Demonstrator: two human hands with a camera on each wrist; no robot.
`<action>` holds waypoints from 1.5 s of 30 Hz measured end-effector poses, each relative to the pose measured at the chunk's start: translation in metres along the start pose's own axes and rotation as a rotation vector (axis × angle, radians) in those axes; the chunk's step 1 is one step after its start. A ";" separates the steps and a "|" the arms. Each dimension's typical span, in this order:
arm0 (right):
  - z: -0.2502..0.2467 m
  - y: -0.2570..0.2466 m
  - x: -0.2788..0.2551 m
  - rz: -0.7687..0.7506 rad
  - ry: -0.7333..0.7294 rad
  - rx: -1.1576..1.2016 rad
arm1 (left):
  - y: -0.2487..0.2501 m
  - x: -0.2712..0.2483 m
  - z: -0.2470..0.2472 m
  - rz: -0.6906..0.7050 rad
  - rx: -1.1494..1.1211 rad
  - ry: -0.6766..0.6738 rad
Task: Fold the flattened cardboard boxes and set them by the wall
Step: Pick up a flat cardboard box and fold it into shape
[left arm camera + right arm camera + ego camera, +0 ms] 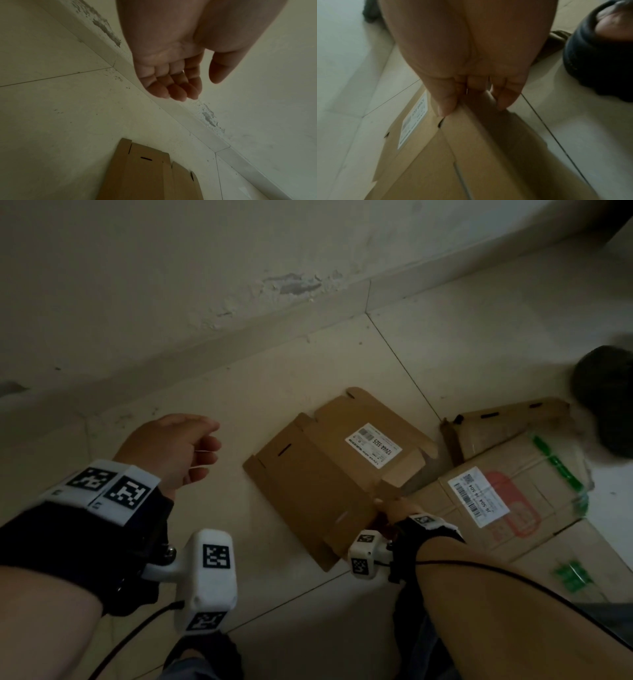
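Note:
A flattened brown cardboard box (322, 477) with a white label (373, 444) lies on the tiled floor a little out from the wall (205, 268). My right hand (390, 506) grips its near right edge. In the right wrist view, the right hand (474, 106) pinches a raised flap of the box (471, 155) between thumb and fingers (503, 100). My left hand (185, 446) hovers over bare floor to the left of the box with its fingers loosely curled. In the left wrist view, the left hand (180, 88) holds nothing, and the box (149, 173) lies below it.
A larger flattened box (513, 501) with green tape and a barcode label lies to the right, with another flat box (507, 426) behind it. A dark slipper (606, 398) stands at the far right. A skirting board (239, 344) runs along the foot of the wall.

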State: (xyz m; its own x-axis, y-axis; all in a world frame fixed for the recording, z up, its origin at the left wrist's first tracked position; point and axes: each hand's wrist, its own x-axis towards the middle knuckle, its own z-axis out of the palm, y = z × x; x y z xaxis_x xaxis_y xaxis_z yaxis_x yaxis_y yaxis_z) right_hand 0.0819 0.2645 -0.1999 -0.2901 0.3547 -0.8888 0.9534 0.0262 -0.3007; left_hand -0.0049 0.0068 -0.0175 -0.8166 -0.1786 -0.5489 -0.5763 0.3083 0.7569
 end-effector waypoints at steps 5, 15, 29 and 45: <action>0.011 -0.015 -0.018 -0.203 -0.053 0.141 | 0.005 -0.006 0.002 0.029 0.000 -0.020; 0.005 -0.092 -0.127 -0.626 -0.257 0.405 | 0.021 -0.035 -0.001 0.059 0.015 -0.025; -0.026 -0.114 -0.315 -1.270 -0.023 -0.296 | 0.056 -0.123 -0.030 -0.074 -0.387 -0.219; 0.017 -0.098 -0.332 -1.700 -0.050 -0.985 | 0.039 -0.117 -0.062 -0.034 -0.660 -0.326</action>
State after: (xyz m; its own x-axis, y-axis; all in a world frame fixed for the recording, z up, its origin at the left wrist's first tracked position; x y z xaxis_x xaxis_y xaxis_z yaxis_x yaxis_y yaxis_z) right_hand 0.0835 0.1287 0.1184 -0.7858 -0.6163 0.0516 -0.5662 0.6833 -0.4610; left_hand 0.0656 -0.0180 0.0980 -0.8053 0.1408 -0.5759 -0.5859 -0.3376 0.7367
